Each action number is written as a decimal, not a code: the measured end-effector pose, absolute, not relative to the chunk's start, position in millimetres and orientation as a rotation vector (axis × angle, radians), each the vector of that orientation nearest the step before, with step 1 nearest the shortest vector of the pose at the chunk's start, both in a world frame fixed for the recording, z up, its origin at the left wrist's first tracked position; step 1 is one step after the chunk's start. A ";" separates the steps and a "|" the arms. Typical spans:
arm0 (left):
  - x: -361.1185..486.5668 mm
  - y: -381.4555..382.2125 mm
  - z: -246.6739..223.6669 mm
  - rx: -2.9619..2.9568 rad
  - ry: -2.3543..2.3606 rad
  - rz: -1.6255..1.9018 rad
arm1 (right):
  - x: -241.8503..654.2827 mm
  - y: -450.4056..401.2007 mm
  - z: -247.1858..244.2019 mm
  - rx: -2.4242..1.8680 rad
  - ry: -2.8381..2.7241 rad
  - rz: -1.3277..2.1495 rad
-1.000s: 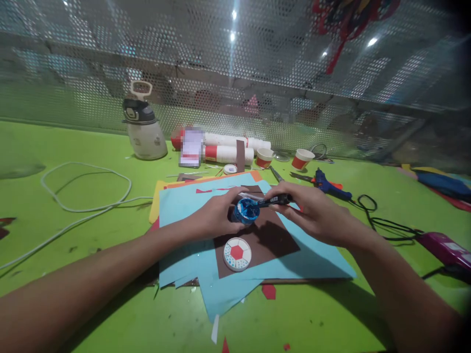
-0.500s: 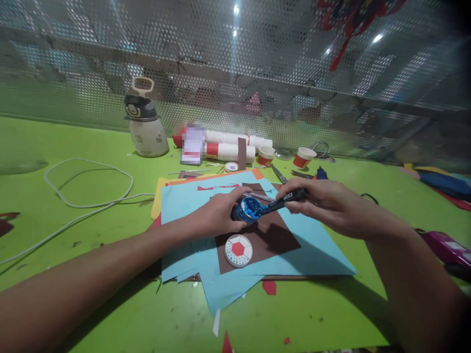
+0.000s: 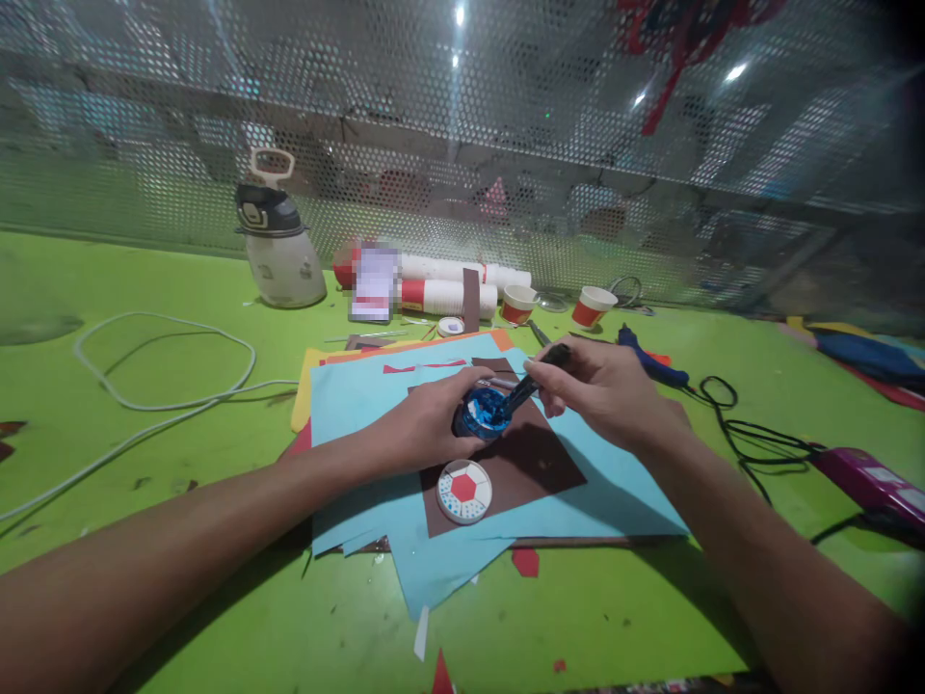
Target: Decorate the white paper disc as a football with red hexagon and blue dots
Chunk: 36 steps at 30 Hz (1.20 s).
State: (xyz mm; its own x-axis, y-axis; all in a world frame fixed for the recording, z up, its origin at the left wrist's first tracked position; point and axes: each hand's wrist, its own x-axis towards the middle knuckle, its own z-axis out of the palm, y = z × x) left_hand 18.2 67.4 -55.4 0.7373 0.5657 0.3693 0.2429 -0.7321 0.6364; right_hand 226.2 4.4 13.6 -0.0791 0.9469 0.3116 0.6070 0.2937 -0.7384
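My left hand [image 3: 434, 410] is closed around a small jar of blue paint [image 3: 486, 416], held upright over a brown sheet [image 3: 506, 477]. In my right hand [image 3: 599, 386] is a black pen [image 3: 535, 378], tilted, its lower end inside the jar's mouth and its tip hidden in the paint. A thin pale stick [image 3: 498, 383] shows behind the jar's rim; what holds it is hidden. Just in front of the jar, a round white disc [image 3: 463, 492] with a red hexagon and blue dots lies on the brown sheet. Light blue paper [image 3: 361, 405] is spread beneath.
Paper cups [image 3: 518, 304] and stacked cups [image 3: 448, 297] are at the back, near a white flask [image 3: 281, 255]. A blue-handled tool [image 3: 650, 359] with a black cord lies right, near a purple device [image 3: 871, 487]. A white cable [image 3: 166, 419] loops on the left.
My right hand has shifted left and closer to the jar, and the pen now stands steeper in it. The blue-handled tool and its cord have come into fuller view.
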 end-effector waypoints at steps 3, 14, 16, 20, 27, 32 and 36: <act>18.3 66.8 -55.6 2.362 0.604 0.769 | 222.2 4.8 10.5 -1.477 -1.734 0.469; 18.3 67.1 -55.6 2.344 0.593 0.777 | 234.7 1.5 25.0 -1.445 -1.664 0.421; 18.3 66.6 -55.3 2.341 0.584 0.780 | 233.2 2.5 22.3 -1.426 -1.644 0.441; 18.9 65.4 -55.2 2.332 0.578 0.791 | 223.1 6.1 14.5 -1.431 -1.603 0.512; 19.3 64.6 -54.1 2.322 0.587 0.781 | 223.1 5.8 14.2 -1.512 -1.559 0.335; 19.0 66.2 -56.3 2.317 0.593 0.778 | 236.0 2.3 25.7 -1.509 -1.671 0.317; 19.1 67.8 -58.1 2.320 0.607 0.783 | 240.1 1.6 28.2 -1.428 -1.672 0.315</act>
State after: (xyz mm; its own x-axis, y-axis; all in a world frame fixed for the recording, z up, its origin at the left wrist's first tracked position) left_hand 19.1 67.8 -58.1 0.7204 0.5813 0.3783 0.2212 -0.7095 0.6691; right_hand 240.1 1.6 28.2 0.0580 0.8900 0.4523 0.6640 0.3040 -0.6832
